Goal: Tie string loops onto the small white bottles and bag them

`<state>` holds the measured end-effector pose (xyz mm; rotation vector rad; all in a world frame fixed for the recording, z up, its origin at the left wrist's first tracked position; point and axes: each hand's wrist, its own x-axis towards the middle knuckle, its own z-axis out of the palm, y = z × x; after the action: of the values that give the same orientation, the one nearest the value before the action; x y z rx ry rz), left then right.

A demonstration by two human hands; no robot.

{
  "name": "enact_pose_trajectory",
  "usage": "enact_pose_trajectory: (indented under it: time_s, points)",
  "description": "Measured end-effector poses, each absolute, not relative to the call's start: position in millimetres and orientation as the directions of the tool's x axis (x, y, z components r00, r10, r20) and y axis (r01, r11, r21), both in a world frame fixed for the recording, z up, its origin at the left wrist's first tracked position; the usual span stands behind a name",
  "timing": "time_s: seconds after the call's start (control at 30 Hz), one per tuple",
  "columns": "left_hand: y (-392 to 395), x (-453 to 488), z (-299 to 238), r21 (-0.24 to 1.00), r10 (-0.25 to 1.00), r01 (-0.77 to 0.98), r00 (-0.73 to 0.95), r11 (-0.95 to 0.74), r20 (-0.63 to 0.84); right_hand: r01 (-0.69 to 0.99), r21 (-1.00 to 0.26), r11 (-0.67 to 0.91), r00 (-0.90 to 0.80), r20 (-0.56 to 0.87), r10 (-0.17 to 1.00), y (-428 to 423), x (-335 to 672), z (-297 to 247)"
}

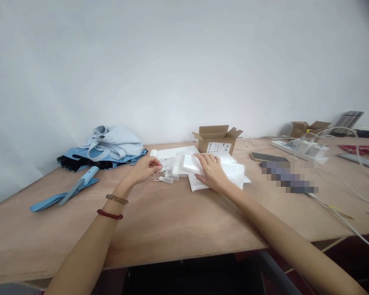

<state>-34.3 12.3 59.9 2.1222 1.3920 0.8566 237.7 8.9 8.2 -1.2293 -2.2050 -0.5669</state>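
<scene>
My left hand [146, 169] is at the left edge of a cluster of small white bottle-like pieces [166, 179], some with thin loops. Its thumb and fingertips are pinched together; whatever they hold is too small to make out. With fingers over the top and thumb below, my right hand [211, 169] grips a white packet in clear plastic [191, 164]. Beneath and beside it lie more white plastic-wrapped packets [235, 174]. A flat white piece [162, 153] lies behind the small bottles.
An open cardboard box [215, 141] stands behind the packets. On the left are a blue umbrella [70, 157], a light blue cloth bag [119, 139] and a blue strip [76, 188]. To the right are a phone [268, 157], a power strip [298, 149] and cables.
</scene>
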Motion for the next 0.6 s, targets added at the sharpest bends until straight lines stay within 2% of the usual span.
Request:
enact_pose_trajectory:
  time_s: [0.1, 0.2, 0.27, 0.3, 0.37, 0.4, 0.47, 0.6]
  points:
    - [9.6, -15.6, 50.4, 0.551, 0.888, 0.701, 0.296, -0.452, 0.352, 0.841, 0.115, 0.529, -0.475, 0.627, 0.618, 6.2, 232.0, 6.1]
    - [12.2, -6.3, 44.9, 0.598, 0.869, 0.634, 0.307, -0.490, 0.387, 0.826, 0.130, 0.549, -0.505, 0.604, 0.617, 6.9, 230.0, 3.7]
    - [19.1, -15.8, 44.3, 0.615, 0.876, 0.638, 0.228, -0.464, 0.425, 0.834, 0.123, 0.538, -0.495, 0.598, 0.630, 9.0, 231.5, 3.2]
    - [23.6, -25.0, 43.8, 0.594, 0.881, 0.679, 0.175, -0.432, 0.441, 0.841, 0.117, 0.529, -0.485, 0.598, 0.638, 10.3, 232.8, 3.3]
    - [32.3, -46.9, 40.8, 0.443, 0.888, 0.840, 0.095, -0.314, 0.449, 0.853, 0.103, 0.511, -0.464, 0.599, 0.653, 12.9, 235.9, 3.8]
    - [35.8, -57.2, 38.0, 0.338, 0.894, 0.907, 0.082, -0.251, 0.441, 0.859, 0.097, 0.503, -0.453, 0.601, 0.658, 14.1, 237.3, 4.1]
    - [40.1, -71.3, 30.5, 0.238, 0.920, 0.937, 0.157, -0.254, 0.359, 0.870, 0.087, 0.485, -0.433, 0.604, 0.669, 16.2, 239.7, 4.3]
    - [41.6, -72.7, 18.4, 0.210, 0.920, 0.911, 0.302, -0.356, 0.249, 0.880, 0.074, 0.468, -0.415, 0.597, 0.687, 19.2, 242.9, 3.1]
